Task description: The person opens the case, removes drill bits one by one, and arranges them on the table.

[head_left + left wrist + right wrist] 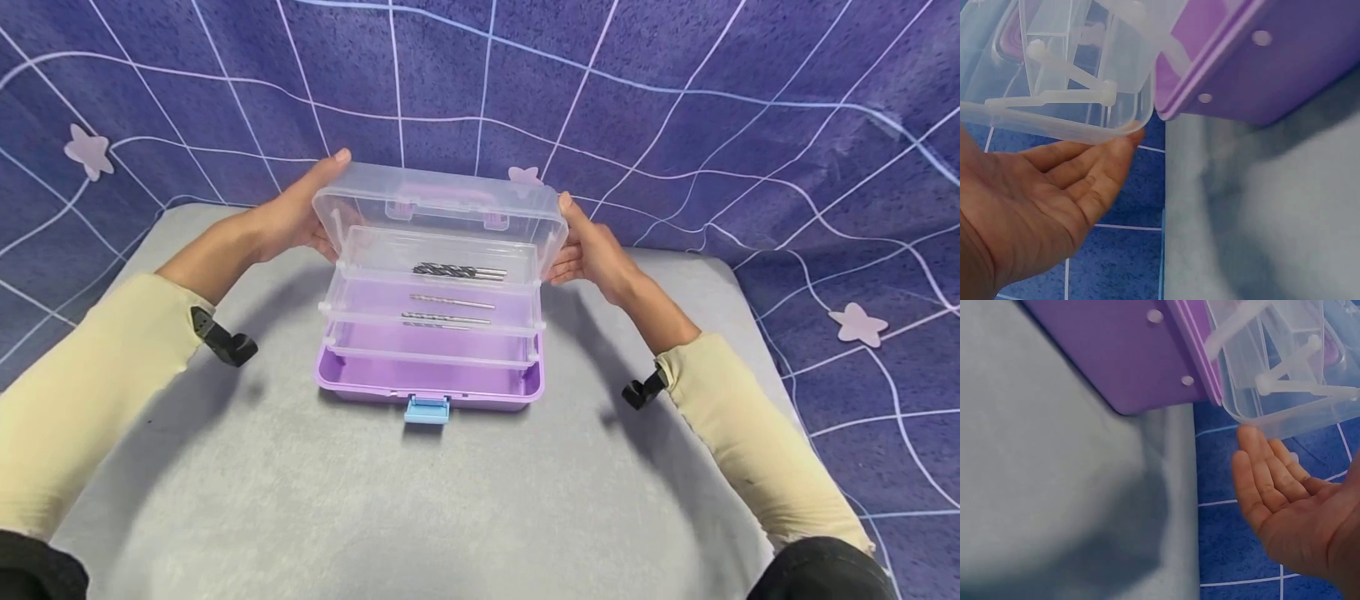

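Note:
A purple toolbox (427, 379) stands with its clear lid (442, 185) raised and its see-through trays (360, 292) fanned out in steps. Dark twist drill bits (450, 271) lie in the upper tray; a slim drill bit (452, 301) and further thin bits (445, 318) show lower down. My left hand (303, 208) is at the lid's left side, its extended fingers meeting the rim in the left wrist view. On the opposite side my right hand (596, 254) has its fingers stretched out, fingertips at the lid's corner (1241, 415). A blue latch (427, 410) hangs down in front.
The toolbox is on a grey tabletop (420, 508), near its back edge. Behind and beside it hangs a blue-purple cloth (480, 83) with pale lines and stars. White hinge arms (1072, 96) link lid, trays and base.

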The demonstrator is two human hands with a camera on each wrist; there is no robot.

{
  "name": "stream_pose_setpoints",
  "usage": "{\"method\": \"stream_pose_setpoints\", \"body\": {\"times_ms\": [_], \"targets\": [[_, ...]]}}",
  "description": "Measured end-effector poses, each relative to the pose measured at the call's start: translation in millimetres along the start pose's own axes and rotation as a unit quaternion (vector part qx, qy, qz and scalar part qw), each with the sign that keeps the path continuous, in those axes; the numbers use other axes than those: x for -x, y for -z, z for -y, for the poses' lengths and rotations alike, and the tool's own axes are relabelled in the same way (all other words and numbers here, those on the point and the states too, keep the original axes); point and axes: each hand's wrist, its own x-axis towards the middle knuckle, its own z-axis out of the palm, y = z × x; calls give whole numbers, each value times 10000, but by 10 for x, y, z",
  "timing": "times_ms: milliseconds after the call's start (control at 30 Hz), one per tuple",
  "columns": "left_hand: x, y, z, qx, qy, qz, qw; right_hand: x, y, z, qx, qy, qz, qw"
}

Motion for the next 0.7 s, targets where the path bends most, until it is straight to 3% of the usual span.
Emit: {"method": "stream_pose_setpoints", "body": {"times_ms": [333, 700], "targets": [[-252, 101, -84, 304, 1110, 412, 9925, -244, 69, 85, 73, -1072, 348, 9936], [-483, 225, -80, 730, 2209, 1060, 9668, -426, 101, 107, 55, -2006, 795, 9764]]}}
